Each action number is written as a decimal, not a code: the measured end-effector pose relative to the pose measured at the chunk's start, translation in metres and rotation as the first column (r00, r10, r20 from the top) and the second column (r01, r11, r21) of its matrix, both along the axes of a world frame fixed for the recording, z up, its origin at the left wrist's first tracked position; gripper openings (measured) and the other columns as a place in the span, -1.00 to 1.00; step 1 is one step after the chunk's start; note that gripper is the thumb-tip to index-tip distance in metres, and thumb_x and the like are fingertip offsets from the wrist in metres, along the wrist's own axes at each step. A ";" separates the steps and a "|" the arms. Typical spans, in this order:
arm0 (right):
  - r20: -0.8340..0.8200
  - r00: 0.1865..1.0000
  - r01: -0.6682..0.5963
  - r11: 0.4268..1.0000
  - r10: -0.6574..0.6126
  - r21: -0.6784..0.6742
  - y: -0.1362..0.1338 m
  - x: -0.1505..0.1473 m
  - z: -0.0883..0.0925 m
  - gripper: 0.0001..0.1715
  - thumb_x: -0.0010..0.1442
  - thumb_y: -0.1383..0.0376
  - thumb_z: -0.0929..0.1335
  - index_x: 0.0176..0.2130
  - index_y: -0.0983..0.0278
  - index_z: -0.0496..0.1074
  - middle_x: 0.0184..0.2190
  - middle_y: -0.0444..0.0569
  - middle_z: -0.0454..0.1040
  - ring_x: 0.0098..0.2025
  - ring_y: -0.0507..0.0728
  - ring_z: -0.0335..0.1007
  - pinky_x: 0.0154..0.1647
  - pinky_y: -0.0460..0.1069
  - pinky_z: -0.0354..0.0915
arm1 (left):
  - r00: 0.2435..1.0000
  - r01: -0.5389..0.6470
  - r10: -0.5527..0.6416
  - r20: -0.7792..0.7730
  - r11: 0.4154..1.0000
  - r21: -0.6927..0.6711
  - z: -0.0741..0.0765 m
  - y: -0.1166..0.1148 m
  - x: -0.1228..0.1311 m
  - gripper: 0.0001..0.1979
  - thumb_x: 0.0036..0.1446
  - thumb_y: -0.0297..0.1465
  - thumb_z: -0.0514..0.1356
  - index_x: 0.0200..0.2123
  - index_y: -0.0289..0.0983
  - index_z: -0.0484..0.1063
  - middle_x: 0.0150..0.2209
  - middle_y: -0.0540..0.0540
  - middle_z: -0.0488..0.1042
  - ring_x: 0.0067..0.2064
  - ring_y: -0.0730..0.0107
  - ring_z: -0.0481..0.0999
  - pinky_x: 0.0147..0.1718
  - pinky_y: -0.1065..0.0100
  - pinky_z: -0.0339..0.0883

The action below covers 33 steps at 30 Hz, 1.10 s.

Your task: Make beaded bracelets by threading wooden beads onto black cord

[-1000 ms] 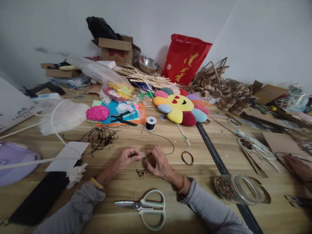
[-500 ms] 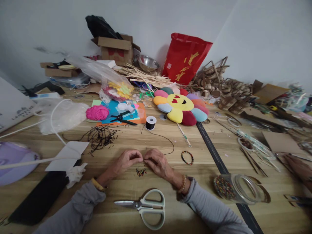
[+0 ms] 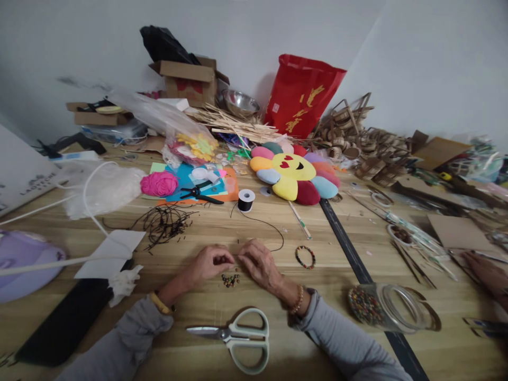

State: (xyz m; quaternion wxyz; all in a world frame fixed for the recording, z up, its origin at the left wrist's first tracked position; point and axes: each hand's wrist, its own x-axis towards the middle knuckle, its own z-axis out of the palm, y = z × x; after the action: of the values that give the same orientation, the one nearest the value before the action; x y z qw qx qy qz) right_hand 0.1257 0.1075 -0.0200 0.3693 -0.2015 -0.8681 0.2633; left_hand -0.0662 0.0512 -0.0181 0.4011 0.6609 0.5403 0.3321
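Note:
My left hand point(image 3: 212, 263) is closed in a pinch, thumb and forefinger together, just above a small pile of colored beads point(image 3: 230, 280). Facing it, my right hand point(image 3: 261, 266) has its fingers bent together in a similar pinch, a small gap away. What either hand holds is too small to make out. A black cord point(image 3: 282, 233) runs from a spool point(image 3: 246, 200) and curves toward my right hand. To the right lies a beaded bracelet point(image 3: 305, 257). Scissors with pale green handles point(image 3: 248, 338) rest in front of me, blades pointing left.
A clear jar of beads point(image 3: 365, 305) lies on its side at right. Left of my hands are tangled black cords point(image 3: 166, 225), a white paper point(image 3: 115, 254) and a crumpled tissue point(image 3: 124, 283). Behind sits a flower cushion point(image 3: 293, 169). Another person's hand point(image 3: 486, 272) is at far right.
My hands were together at the fingertips and have moved slightly apart. One bead more shows at the upper right of the pile. The scissors and bracelet stay put.

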 end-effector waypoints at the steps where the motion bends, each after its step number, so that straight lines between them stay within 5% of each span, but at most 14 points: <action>1: 0.000 1.000 0.002 1.000 -0.002 -0.002 0.000 0.000 -0.001 -0.83 0.30 0.31 0.23 -0.32 0.28 0.34 -0.40 0.00 0.37 -0.33 0.10 0.27 -0.30 -0.01 0.24 | 0.998 0.022 -0.020 -0.052 0.999 0.035 0.000 -0.001 0.002 -0.89 0.04 -0.41 0.23 -0.43 -0.32 0.54 -0.47 -0.06 0.49 -0.43 0.41 0.42 -0.43 0.45 0.28; 7: -0.011 1.000 0.004 1.000 -0.004 -0.003 0.000 -0.001 -0.003 -0.83 0.31 0.30 0.21 -0.30 0.27 0.34 -0.40 -0.01 0.37 -0.32 0.11 0.27 -0.28 0.00 0.24 | 0.941 0.140 -0.061 -0.334 0.966 0.218 0.001 -0.010 0.014 -0.87 0.13 -0.47 0.18 -0.36 -0.26 0.55 -0.33 -0.07 0.52 -0.27 0.36 0.47 -0.22 0.37 0.32; 12: -0.056 0.998 0.018 0.996 -0.023 -0.085 0.000 -0.001 0.000 -0.81 0.30 0.29 0.22 -0.33 0.27 0.34 -0.42 -0.03 0.36 -0.34 0.09 0.27 -0.31 -0.01 0.24 | 0.922 0.162 -0.050 -0.385 0.951 0.265 0.003 -0.012 0.017 -0.88 0.12 -0.50 0.18 -0.40 -0.27 0.52 -0.32 -0.08 0.52 -0.26 0.35 0.47 -0.22 0.37 0.32; 15: -0.098 0.992 0.051 0.958 -0.082 -0.281 0.001 0.000 -0.001 -0.82 0.26 0.26 0.27 -0.37 0.28 0.36 -0.44 -0.06 0.36 -0.36 0.06 0.28 -0.32 -0.05 0.23 | 0.954 0.073 -0.008 -0.301 0.976 0.203 0.002 -0.007 0.016 -0.90 0.07 -0.53 0.19 -0.43 -0.30 0.51 -0.42 -0.05 0.51 -0.38 0.40 0.44 -0.33 0.41 0.30; 19: -0.163 0.972 0.047 0.825 -0.167 -0.564 0.003 -0.001 -0.005 -0.80 0.19 0.20 0.33 -0.36 0.30 0.37 -0.46 -0.10 0.36 -0.40 0.03 0.28 -0.36 -0.08 0.24 | 0.991 -0.080 0.086 -0.099 0.995 0.057 -0.002 -0.002 0.011 -0.93 -0.01 -0.52 0.20 -0.47 -0.33 0.49 -0.55 0.01 0.44 -0.52 0.50 0.32 -0.51 0.49 0.19; 23: -0.224 0.949 0.018 0.745 -0.224 -0.667 0.006 -0.003 -0.004 -0.75 0.13 0.15 0.37 -0.40 0.29 0.36 -0.53 -0.15 0.33 -0.49 0.00 0.23 -0.46 -0.11 0.20 | 0.989 -0.099 0.104 0.104 0.994 -0.049 -0.005 0.001 0.005 -0.92 -0.04 -0.47 0.19 -0.46 -0.37 0.48 -0.56 0.00 0.44 -0.52 0.50 0.32 -0.53 0.49 0.18; 29: -0.213 0.953 0.025 0.758 -0.214 -0.652 0.005 -0.002 -0.003 -0.74 0.14 0.13 0.36 -0.40 0.29 0.35 -0.56 -0.16 0.32 -0.51 0.00 0.21 -0.48 -0.11 0.20 | 0.946 -0.095 0.139 0.293 0.983 -0.160 -0.007 0.005 -0.002 -0.84 -0.10 -0.39 0.26 -0.41 -0.38 0.52 -0.43 -0.09 0.55 -0.40 0.40 0.47 -0.35 0.41 0.32; 33: -0.104 0.984 0.076 0.870 -0.144 -0.487 0.000 0.001 -0.002 -0.76 0.20 0.17 0.32 -0.39 0.29 0.37 -0.49 -0.10 0.36 -0.43 0.03 0.26 -0.40 -0.08 0.22 | 0.919 -0.092 0.157 0.361 0.977 -0.192 -0.012 0.006 -0.004 -0.82 -0.14 -0.36 0.32 -0.43 -0.36 0.53 -0.45 -0.08 0.56 -0.40 0.39 0.48 -0.34 0.39 0.33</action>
State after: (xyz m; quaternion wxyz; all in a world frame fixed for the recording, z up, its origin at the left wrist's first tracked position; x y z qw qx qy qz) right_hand 0.1263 0.1075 -0.0217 0.3809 -0.3173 -0.7352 0.4623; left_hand -0.0700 0.0576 -0.0298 0.5300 0.5127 0.5214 0.4294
